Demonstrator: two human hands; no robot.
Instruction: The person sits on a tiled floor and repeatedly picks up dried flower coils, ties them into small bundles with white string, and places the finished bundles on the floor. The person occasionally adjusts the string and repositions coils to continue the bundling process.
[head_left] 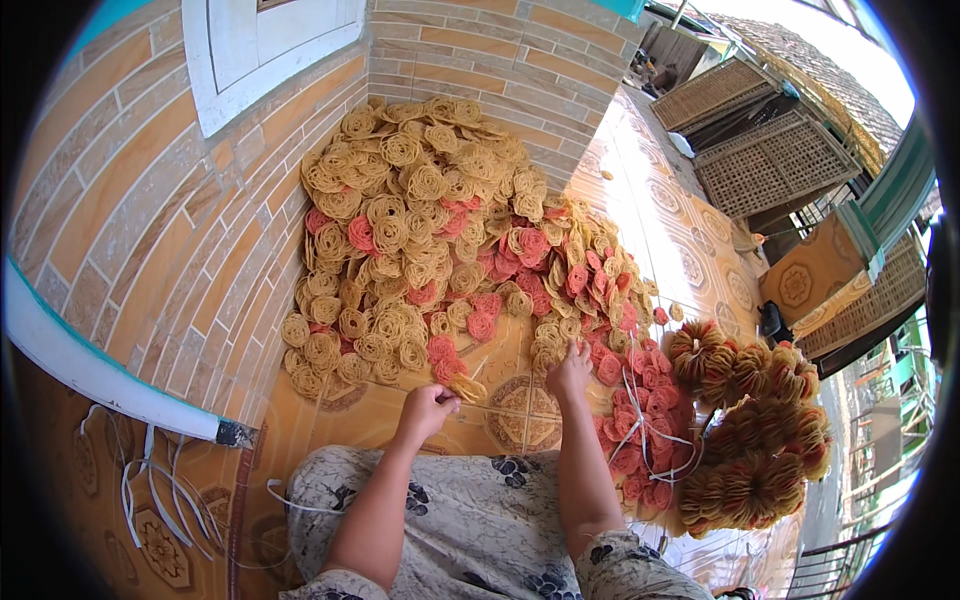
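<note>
A few coiled, lacy yellow crackers [468,388] are pinched together in my left hand [427,412], just above the tiled floor and beside some pink ones [443,355]. My right hand [570,374] is at the near edge of the pile, its fingers bent against a small cluster of yellow crackers [548,343]; its fingertips are partly hidden. In front of both hands a large heap of yellow crackers [400,232] rises into the wall corner. Pink crackers [530,246] are mixed into it, mostly toward its right side.
To my right lie overlapping pink crackers [655,400] with a white string [641,425] across them. Beyond them are thick bundles of stacked crackers [745,490]. More white straps [150,480] hang at left, near a brick-patterned wall [200,280]. Woven racks [775,160] lean at far right.
</note>
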